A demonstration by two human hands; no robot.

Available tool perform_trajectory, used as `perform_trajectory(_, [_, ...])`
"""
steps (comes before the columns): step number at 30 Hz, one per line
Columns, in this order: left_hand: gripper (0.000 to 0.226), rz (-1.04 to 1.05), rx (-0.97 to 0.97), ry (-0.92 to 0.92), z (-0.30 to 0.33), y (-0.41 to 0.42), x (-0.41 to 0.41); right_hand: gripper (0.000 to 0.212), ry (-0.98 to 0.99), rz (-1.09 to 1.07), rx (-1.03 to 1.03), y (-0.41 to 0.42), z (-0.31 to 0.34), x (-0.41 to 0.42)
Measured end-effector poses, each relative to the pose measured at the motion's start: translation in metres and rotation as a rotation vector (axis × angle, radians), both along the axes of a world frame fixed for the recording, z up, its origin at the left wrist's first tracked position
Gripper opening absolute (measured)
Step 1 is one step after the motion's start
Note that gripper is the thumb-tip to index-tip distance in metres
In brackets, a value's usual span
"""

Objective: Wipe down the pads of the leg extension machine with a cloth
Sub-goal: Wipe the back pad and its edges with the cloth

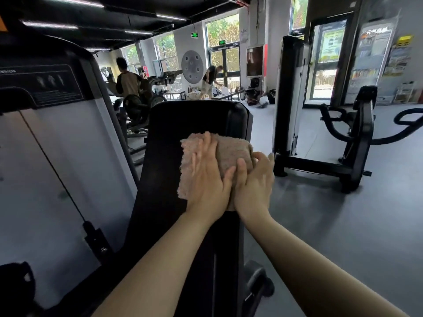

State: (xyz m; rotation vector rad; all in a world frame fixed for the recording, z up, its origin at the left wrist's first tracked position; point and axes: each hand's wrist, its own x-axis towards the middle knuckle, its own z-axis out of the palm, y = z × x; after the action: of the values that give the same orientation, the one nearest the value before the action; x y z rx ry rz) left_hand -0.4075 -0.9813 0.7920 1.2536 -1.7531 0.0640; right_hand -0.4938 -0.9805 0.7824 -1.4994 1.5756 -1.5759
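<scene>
A pinkish-tan terry cloth (231,152) lies flat against the black back pad (196,120) of the leg extension machine, in the middle of the view. My left hand (207,177) presses flat on the cloth's left half, fingers pointing up the pad. My right hand (255,181) grips the cloth's right edge, where it wraps around the pad's right side; the thumb lies on the cloth beside my left thumb. The pad's upper part is bare black vinyl. The part of the cloth under both hands is hidden.
The machine's grey weight-stack shroud (59,170) with its cable stands close on the left. Another black-framed machine (357,143) stands on the grey floor to the right. Two people stand far back among equipment by the windows.
</scene>
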Motion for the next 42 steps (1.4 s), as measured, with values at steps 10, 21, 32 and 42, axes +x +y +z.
perform_trajectory(10, [0.064, 0.179, 0.085, -0.021, -0.007, 0.004, -0.010, 0.053, -0.206, 0.291, -0.064, -0.005, -0.008, 0.006])
perform_trajectory(21, [0.061, 0.188, 0.083, -0.029, 0.058, -0.030, -0.022, 0.055, -0.293, 0.321, -0.100, -0.051, 0.066, -0.004])
perform_trajectory(32, [0.064, 0.119, 0.041, -0.025, 0.029, -0.014, -0.012, 0.057, -0.212, 0.351, -0.173, -0.037, 0.032, -0.005])
perform_trajectory(42, [0.063, 0.109, 0.122, -0.052, -0.062, 0.031, 0.007, 0.062, -0.223, 0.389, -0.045, 0.017, -0.062, 0.010])
